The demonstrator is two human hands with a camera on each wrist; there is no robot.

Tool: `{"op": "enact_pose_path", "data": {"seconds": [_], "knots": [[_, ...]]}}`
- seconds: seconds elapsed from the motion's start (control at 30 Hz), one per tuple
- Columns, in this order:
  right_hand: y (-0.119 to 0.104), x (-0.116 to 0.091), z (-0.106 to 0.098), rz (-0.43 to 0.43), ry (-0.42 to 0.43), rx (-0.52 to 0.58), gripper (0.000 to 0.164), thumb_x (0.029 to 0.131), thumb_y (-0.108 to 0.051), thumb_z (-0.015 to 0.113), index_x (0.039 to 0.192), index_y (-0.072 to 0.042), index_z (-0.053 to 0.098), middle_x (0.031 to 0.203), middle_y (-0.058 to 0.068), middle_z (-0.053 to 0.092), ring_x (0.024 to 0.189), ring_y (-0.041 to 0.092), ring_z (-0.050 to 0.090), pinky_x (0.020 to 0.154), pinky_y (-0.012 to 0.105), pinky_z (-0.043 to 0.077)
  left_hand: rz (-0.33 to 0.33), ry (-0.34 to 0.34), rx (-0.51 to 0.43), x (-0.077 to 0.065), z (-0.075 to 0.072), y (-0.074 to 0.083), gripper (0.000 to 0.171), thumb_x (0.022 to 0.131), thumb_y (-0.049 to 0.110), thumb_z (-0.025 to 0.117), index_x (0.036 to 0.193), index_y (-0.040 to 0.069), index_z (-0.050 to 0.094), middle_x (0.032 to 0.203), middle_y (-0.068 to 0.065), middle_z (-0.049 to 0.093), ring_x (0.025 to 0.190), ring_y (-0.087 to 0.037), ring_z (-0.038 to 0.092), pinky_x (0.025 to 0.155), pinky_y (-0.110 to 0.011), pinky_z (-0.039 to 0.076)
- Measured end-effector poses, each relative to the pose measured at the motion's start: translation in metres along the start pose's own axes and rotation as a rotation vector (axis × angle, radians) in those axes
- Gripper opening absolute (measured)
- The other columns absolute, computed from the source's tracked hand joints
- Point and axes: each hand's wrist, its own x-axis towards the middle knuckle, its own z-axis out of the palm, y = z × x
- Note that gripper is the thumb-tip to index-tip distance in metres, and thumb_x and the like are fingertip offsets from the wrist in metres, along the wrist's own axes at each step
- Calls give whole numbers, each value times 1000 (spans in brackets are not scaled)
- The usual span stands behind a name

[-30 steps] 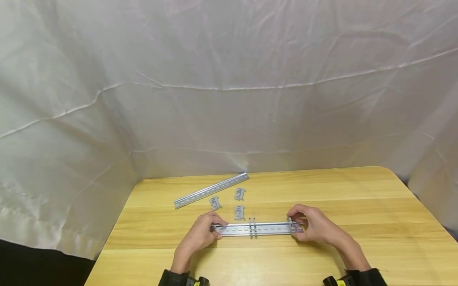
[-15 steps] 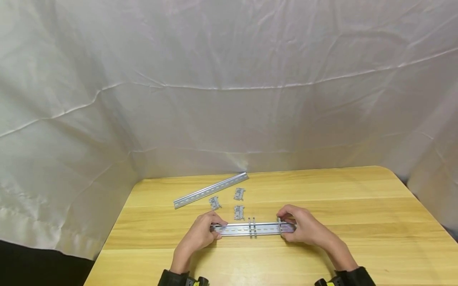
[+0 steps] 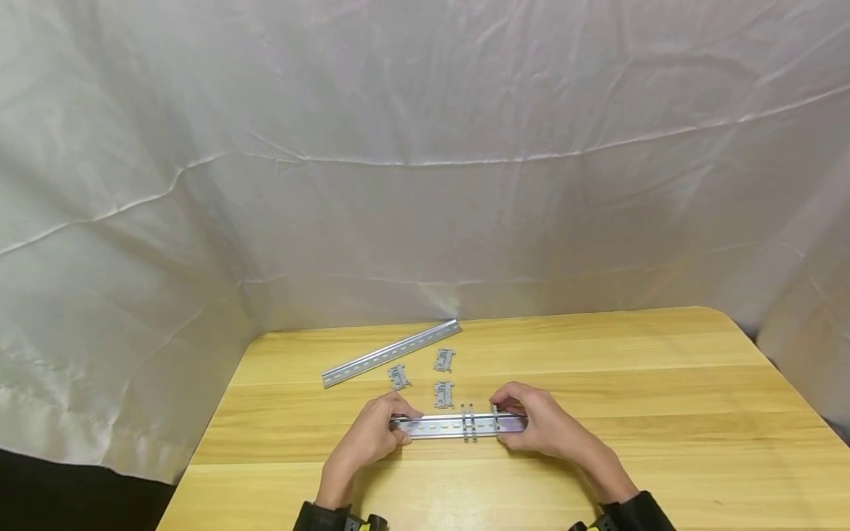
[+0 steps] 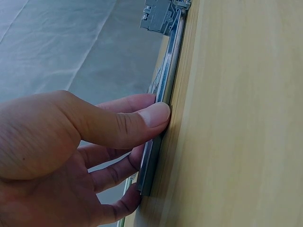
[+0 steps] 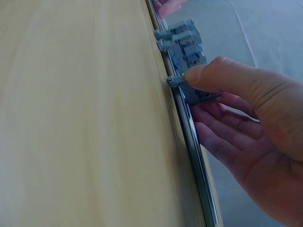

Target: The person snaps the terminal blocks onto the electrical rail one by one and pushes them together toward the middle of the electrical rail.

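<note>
A slotted metal DIN rail (image 3: pixel 434 427) lies crosswise near the middle of the table. My left hand (image 3: pixel 375 428) grips its left end, thumb on the near edge and fingers behind, as the left wrist view shows. Two grey terminal blocks (image 3: pixel 468 423) sit upright on the rail, side by side. To their right, my right hand (image 3: pixel 541 422) pinches a third terminal block (image 5: pixel 194 94) seated on the rail. In the right wrist view the thumb presses its near side, and a narrow gap separates it from the pair.
Behind the rail, three loose terminal blocks lie flat: one at the left (image 3: pixel 398 377), one at the back (image 3: pixel 444 360) and one nearer the rail (image 3: pixel 443 394). A second DIN rail (image 3: pixel 392 354) lies slanted at the back left of the wooden table (image 3: pixel 664 369). Grey cloth (image 3: pixel 425 221) hangs behind.
My right hand has moved left along the rail, bringing the pinched terminal block from near the right end close to the other two. My left hand and the rail have stayed put.
</note>
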Motion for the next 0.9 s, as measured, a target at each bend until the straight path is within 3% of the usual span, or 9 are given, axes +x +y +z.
{"op": "enact_pose_path", "data": {"seconds": [0.9], "knots": [[-8, 16, 22, -20, 14, -17, 51, 65, -5, 83, 112, -3, 62, 107, 7, 68, 98, 18, 66, 85, 33, 56, -21, 2, -18, 0, -1, -1, 34, 71, -8, 77, 102, 7, 78, 98, -2, 67, 87, -20, 60, 76, -38, 53]]}}
